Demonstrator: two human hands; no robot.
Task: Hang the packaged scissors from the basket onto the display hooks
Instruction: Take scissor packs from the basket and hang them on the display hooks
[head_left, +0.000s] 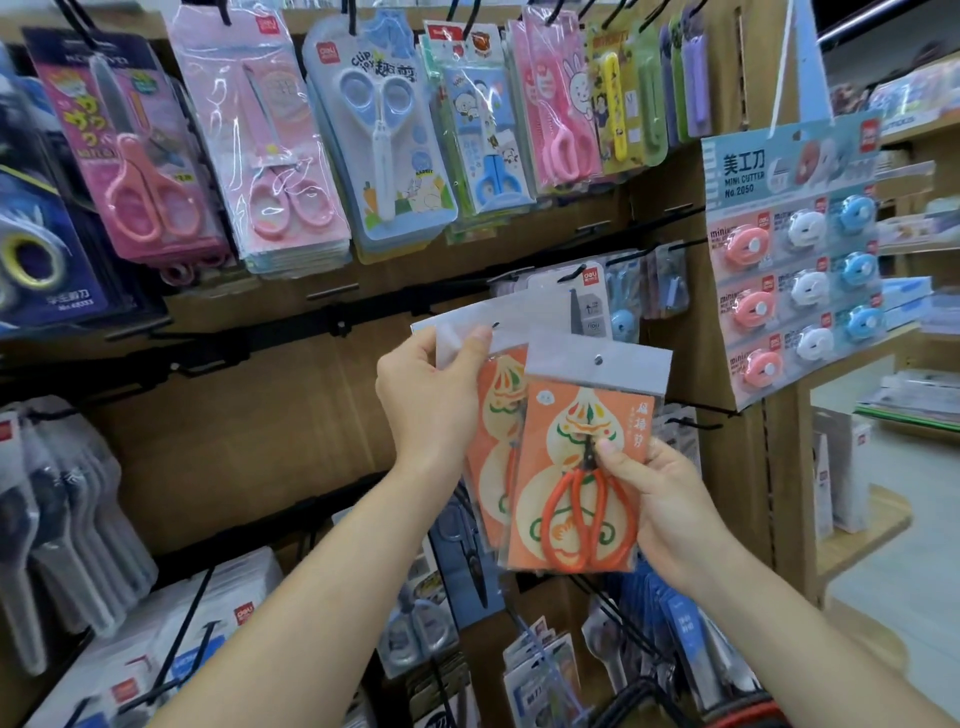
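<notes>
Two clear packets of orange-handled scissors on orange gourd-print cards are held up before the display board. My left hand (431, 400) pinches the rear packet (493, 415) by its clear top flap, near its hanging hole. My right hand (660, 499) grips the front packet (576, 467) at its right side, thumb on the scissors' pivot. The front packet overlaps the rear one. A bare black hook (332, 291) juts from the rail left of the packets. The basket's red-and-black rim (748, 714) shows at the bottom edge.
Pink, blue and white packaged scissors (384, 135) crowd the upper hooks. A hanging card of mini cutters (795, 249) is at the right. Grey and black scissors packs (62, 519) fill the lower left, more packs the bottom centre. Wooden shelves (862, 525) stand at the far right.
</notes>
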